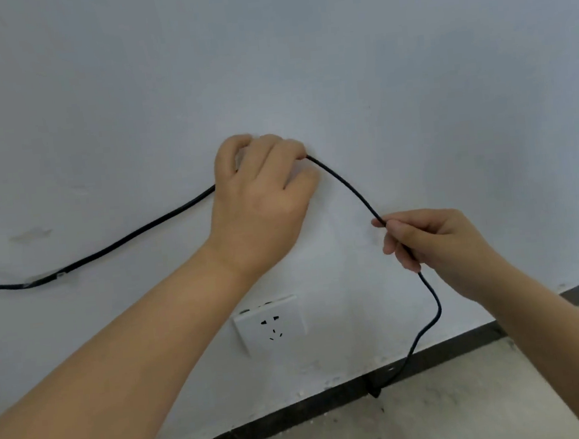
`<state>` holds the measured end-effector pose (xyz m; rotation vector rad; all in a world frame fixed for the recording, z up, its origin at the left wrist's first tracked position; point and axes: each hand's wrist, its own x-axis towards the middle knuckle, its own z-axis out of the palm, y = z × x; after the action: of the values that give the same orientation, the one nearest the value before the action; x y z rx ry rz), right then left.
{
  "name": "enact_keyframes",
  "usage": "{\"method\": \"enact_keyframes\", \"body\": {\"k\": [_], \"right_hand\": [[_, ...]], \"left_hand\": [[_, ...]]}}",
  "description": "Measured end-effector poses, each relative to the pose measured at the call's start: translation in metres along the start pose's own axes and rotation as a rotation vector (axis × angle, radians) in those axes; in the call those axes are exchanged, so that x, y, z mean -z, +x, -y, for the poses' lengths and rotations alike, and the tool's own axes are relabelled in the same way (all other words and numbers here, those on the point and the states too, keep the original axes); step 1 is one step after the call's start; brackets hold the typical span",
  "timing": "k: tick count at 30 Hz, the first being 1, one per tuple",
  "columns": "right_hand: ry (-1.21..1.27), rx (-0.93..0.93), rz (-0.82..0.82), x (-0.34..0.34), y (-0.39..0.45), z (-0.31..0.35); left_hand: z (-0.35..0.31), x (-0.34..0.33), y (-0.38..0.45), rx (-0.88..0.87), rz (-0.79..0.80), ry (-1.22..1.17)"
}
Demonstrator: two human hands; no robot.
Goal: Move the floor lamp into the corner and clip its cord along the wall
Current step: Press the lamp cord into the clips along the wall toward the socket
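In the head view, a thin black cord [344, 184] runs across a pale, slightly scuffed wall [301, 59]. From the left edge it lies low, passes a small clear clip [61, 275] that pins it to the wall, then climbs in a straight slant up to the left hand [261, 200]. It comes out again at that hand's fingertips, slopes down to the right hand [432, 244], and below that hand it hangs in a loose S-curve down to the dark skirting [452, 347], where its end, a dark lump too blurred to make out, rests at the edge of the grey floor [441, 413].

The left hand is pressed against the wall with its back to the camera, forearm reaching up from the lower left. Its fingers are curled together over the cord at the cord's highest point; what lies under them is hidden.

The right hand is lower and to the right, away from the left one, forearm entering from the lower right. Its thumb and fingers are pinched closed around the cord, holding it just off the wall.

A white socket plate [271, 323] sits on the wall below the left wrist, with nothing plugged into it.
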<state>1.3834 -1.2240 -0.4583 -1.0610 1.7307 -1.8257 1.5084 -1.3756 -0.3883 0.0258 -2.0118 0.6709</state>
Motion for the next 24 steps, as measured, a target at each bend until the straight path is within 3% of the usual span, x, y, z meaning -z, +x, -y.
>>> {"method": "enact_keyframes", "body": {"k": [3, 5, 7, 10, 13, 24], "right_hand": [[0.018, -0.090, -0.008, 0.002, -0.010, -0.020], [0.026, -0.165, 0.015, 0.005, -0.012, -0.033], [0.013, -0.267, 0.088, 0.008, -0.010, -0.044], [-0.032, -0.341, 0.174, 0.017, -0.005, -0.056], [-0.054, -0.311, 0.147, 0.023, 0.003, -0.060], [-0.393, -0.225, 0.285, 0.040, 0.032, -0.047]], "left_hand": [[-0.018, -0.008, -0.008, -0.084, -0.028, -0.078], [-0.031, -0.015, -0.013, -0.062, 0.073, -0.198], [-0.046, -0.018, -0.017, 0.134, 0.273, -0.349], [-0.070, -0.024, -0.021, 0.644, 0.546, -0.603], [-0.083, -0.034, -0.019, 0.915, 0.518, -0.712], [-0.097, -0.045, 0.000, 0.955, 0.502, -0.567]]}}
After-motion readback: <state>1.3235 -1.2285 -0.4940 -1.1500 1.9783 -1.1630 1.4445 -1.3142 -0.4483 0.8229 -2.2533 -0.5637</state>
